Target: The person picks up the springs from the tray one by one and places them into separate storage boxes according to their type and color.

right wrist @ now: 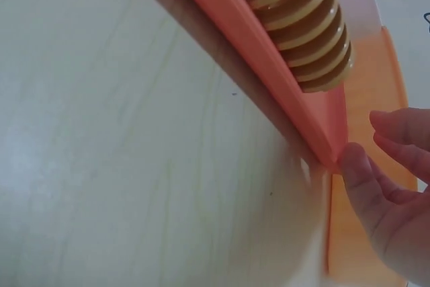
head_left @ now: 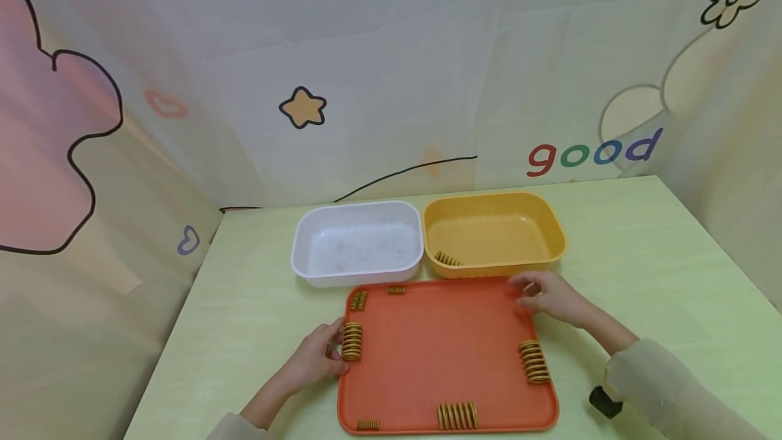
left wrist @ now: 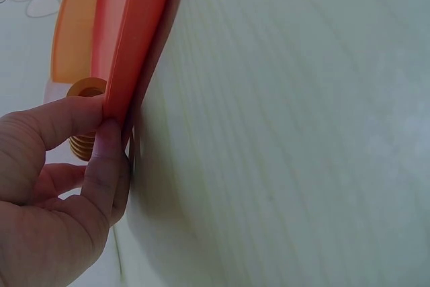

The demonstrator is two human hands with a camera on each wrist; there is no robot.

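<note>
A red-orange tray (head_left: 440, 352) lies on the table, with golden-brown coil springs of different sizes along its edges. My left hand (head_left: 314, 358) pinches the left rim between thumb and finger, next to a large spring (head_left: 351, 341). In the left wrist view, that spring (left wrist: 82, 147) is partly hidden behind the fingers. By the far right corner is my right hand (head_left: 552, 299), its fingers parted and holding nothing. Its thumb (right wrist: 359, 176) is right at the tray's corner. Another large spring (head_left: 534, 362) leans along the right rim, and one (head_left: 457, 416) sits at the near edge.
Behind the tray stand a white bin (head_left: 357, 276) and a yellow bin (head_left: 495, 267), side by side. A spring (head_left: 448, 259) lies in the yellow one. Near the right sleeve is a small black object (head_left: 605, 402). A printed curtain (head_left: 379, 53) hangs behind the table.
</note>
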